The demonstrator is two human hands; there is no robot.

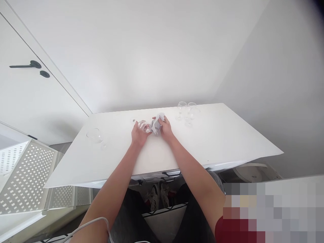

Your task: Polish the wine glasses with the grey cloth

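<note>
My left hand (pixel 139 135) is wrapped round a clear wine glass (pixel 144 126), tilted on its side with its open rim toward the right. A crumpled pale grey-white cloth (pixel 157 124) is gripped in my right hand (pixel 165 129), close beside the glass's rim. Whether the cloth touches the glass I cannot tell. Both hands are over the middle of the white table (pixel 197 145). Several more stemmed glasses (pixel 182 108) stand together to the right of my hands, near the back edge. Another clear glass (pixel 95 135) is at the table's left.
A wall (pixel 152 54) rises behind the table. To the left are a door with a black handle (pixel 31 64) and a white perforated basket (pixel 27 175). Drawers with black pulls (pixel 172 173) sit under the front edge. A white cable (pixel 97 220) crosses my left arm.
</note>
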